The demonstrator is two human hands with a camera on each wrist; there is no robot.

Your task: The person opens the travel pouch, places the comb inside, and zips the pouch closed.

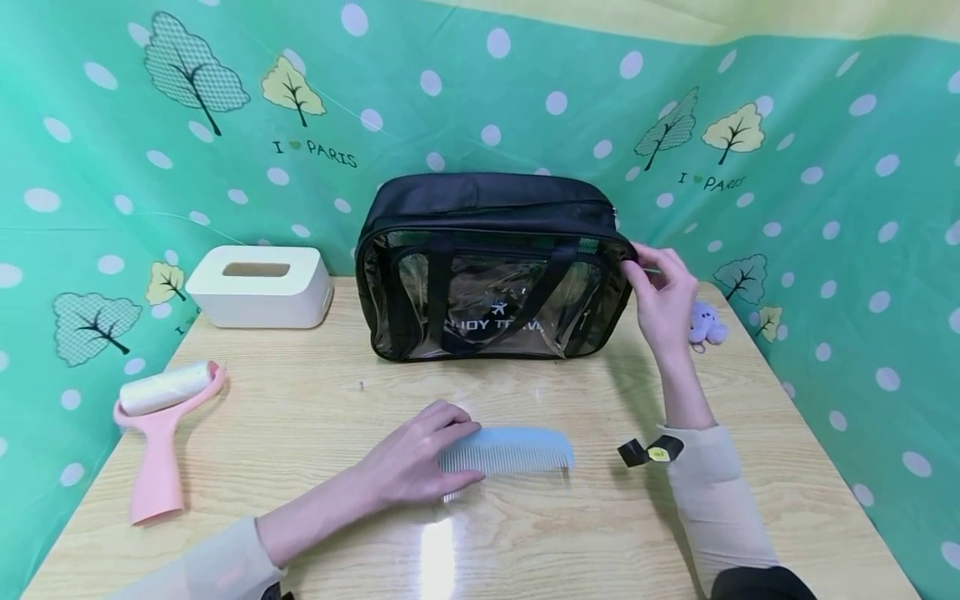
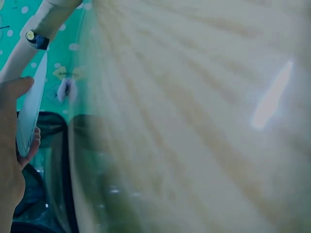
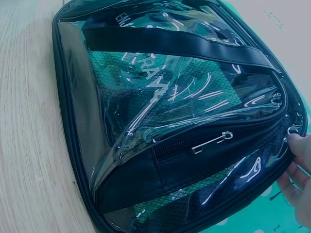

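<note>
A light-blue comb [image 1: 521,448] is held by its left end in my left hand [image 1: 412,457], thumb along the toothed side and fingers over the spine, low over the front middle of the table. In the left wrist view the comb [image 2: 32,109] shows edge-on beside the hand. Farther back stands a black travel bag [image 1: 480,202] with a clear front, white lettering and dark straps. My right hand [image 1: 666,292] pinches the bag's upper right corner between thumb and fingers. The right wrist view shows a silver zipper pull [image 3: 211,143] on the bag's front pocket.
On the left, a white tissue box [image 1: 262,287] stands near the back, and a pink-handled lint roller [image 1: 159,458] lies in front of it. A small purple plush [image 1: 705,323] sits right of the bag. Behind the wooden table [image 1: 300,400] hangs a green dotted cloth [image 1: 480,92].
</note>
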